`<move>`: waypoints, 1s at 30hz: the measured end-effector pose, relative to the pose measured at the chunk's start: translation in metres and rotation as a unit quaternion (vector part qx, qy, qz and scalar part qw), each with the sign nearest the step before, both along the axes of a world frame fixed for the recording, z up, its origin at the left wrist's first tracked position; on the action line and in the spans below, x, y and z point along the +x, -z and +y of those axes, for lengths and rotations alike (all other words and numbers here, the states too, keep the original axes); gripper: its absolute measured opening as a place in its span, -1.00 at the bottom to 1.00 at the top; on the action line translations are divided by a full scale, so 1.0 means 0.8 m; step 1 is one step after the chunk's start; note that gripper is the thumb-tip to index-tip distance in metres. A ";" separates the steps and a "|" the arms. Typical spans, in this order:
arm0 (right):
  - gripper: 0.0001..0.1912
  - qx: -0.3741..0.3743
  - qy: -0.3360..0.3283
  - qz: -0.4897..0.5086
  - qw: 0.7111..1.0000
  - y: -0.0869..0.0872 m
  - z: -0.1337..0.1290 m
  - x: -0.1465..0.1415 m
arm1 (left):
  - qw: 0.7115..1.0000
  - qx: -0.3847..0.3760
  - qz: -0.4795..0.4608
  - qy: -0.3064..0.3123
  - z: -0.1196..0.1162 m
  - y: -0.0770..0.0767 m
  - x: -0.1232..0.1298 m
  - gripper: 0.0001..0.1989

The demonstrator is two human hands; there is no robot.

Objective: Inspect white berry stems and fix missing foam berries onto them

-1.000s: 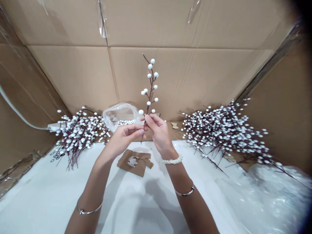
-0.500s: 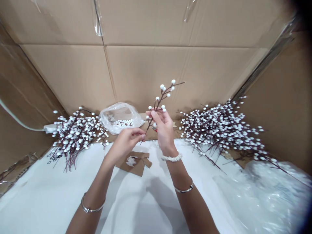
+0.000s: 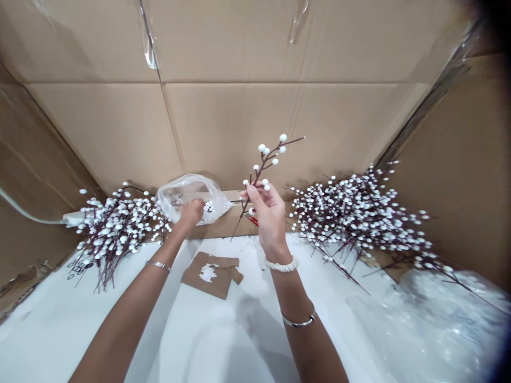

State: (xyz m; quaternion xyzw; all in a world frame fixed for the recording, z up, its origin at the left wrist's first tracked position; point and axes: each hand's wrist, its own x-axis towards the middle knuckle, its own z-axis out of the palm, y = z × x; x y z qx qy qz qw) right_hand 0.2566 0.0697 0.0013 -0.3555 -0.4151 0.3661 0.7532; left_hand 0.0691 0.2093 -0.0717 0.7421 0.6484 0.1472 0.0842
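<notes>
My right hand (image 3: 271, 213) pinches a brown artificial berry branch (image 3: 261, 169) between thumb and fingers. The branch slants up to the right, with white berries on several twigs and a bare lower stem. My left hand (image 3: 192, 211) is at the mouth of a clear plastic bag (image 3: 165, 205), beside the loose white berries (image 3: 209, 206) in it. Its fingers look curled together, but their tips are hidden, so anything between them does not show.
Bunches of white-berry branches lie at the left (image 3: 120, 223) and right (image 3: 355, 213). A cardboard piece (image 3: 203, 284) with a white smear lies on the white table (image 3: 223, 340). Red-handled tool (image 3: 251, 218) lies behind my right hand. Clear plastic sheeting (image 3: 435, 319) covers the right. Cardboard walls (image 3: 235, 117) enclose the table.
My left hand has let go of the branch's lower stem and moved left and away from me to the plastic bag. My right hand still holds the branch in nearly the same place.
</notes>
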 end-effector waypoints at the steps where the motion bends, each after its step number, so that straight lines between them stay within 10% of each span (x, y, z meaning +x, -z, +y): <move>1: -0.77 0.002 -0.003 -0.004 1.000 0.000 0.000 0.000 | 1.000 -0.018 0.020 -0.003 0.011 0.005 0.005 -0.72; 12: -0.79 -0.037 -0.047 0.004 0.998 -0.008 0.000 0.001 | 0.998 -0.063 0.000 -0.017 0.055 0.037 0.020 -0.70; 21: -0.75 -0.026 -0.074 0.013 0.997 0.000 0.005 -0.008 | 0.950 0.044 -0.309 0.006 0.006 -0.013 -0.019 -0.55; 30: -0.76 -0.049 -0.166 0.013 0.985 0.003 -0.006 -0.034 | 0.696 0.112 -0.702 0.097 -0.132 -0.094 0.002 -0.66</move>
